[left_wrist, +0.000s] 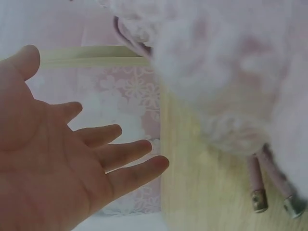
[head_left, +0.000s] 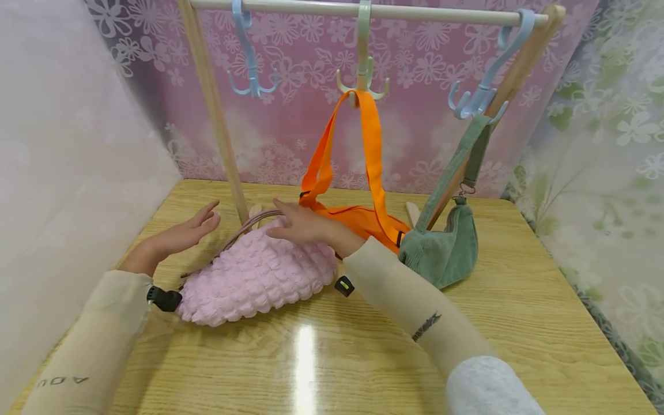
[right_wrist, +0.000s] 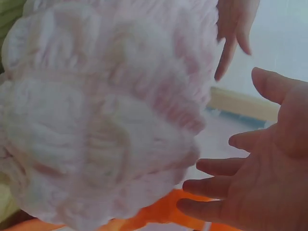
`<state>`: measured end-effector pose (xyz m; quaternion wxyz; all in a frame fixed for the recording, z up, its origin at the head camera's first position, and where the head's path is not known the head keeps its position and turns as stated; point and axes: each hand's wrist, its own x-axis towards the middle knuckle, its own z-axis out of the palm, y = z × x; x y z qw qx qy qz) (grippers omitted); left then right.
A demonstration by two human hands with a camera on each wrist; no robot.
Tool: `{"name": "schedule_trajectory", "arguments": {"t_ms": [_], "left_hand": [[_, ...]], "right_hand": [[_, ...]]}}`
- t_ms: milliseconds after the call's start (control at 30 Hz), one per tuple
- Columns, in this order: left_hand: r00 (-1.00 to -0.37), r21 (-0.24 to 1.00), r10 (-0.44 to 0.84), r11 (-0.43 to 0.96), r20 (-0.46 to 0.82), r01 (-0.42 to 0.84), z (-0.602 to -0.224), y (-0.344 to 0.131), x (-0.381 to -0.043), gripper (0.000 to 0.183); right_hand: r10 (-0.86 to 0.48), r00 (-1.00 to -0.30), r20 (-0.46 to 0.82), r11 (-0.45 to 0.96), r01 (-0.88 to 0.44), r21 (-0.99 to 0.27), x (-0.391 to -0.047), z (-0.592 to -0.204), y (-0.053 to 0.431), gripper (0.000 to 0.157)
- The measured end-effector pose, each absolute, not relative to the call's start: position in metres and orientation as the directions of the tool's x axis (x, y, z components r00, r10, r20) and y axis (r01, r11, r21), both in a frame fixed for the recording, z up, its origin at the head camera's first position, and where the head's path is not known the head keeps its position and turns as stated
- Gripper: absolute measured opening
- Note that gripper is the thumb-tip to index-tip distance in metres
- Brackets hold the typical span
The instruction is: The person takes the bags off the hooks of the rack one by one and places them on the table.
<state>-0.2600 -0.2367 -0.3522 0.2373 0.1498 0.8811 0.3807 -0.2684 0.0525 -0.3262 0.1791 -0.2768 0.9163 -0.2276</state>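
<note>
A pink, puffy quilted bag [head_left: 254,282] lies on the wooden table, its brownish-pink cord strap [head_left: 236,233] rising along the upper left side. Beside the strap, my left hand [head_left: 178,237] is held with fingers spread and nothing in them. The left wrist view shows that palm bare, apart from the bag, with two metal-tipped cord ends [left_wrist: 259,192] hanging near the bag's end. My right hand [head_left: 306,223] extends over the bag's upper right part. Its fingers are nearly straight, and in the right wrist view the fingertips [right_wrist: 192,187] come close to the puffy fabric [right_wrist: 96,120].
Behind stands a wooden rack with a white rail [head_left: 436,12]. An orange bag [head_left: 358,222] hangs by its strap from the green middle hook [head_left: 363,80]; a green bag [head_left: 441,248] hangs from the right blue hook [head_left: 474,101]. Another blue hook [head_left: 251,63] is at left.
</note>
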Motion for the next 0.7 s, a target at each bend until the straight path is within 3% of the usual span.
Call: {"name": "schedule_trajectory", "arguments": {"t_ms": [433,700], "left_hand": [[-0.913,0.770,0.380,0.624,-0.147,0.135,-0.326,-0.231,-0.253,0.060],[-0.937,0.779,0.310,0.544,0.159,0.312,-0.311,-0.230,-0.255,0.058]], "right_hand": [[-0.590,-0.804,-0.065,0.776,-0.544,-0.318,-0.231,-0.294,0.055,0.080],[-0.588,-0.806,0.068,0.755,-0.577,-0.311,-0.210,-0.279,0.061,0.085]]}}
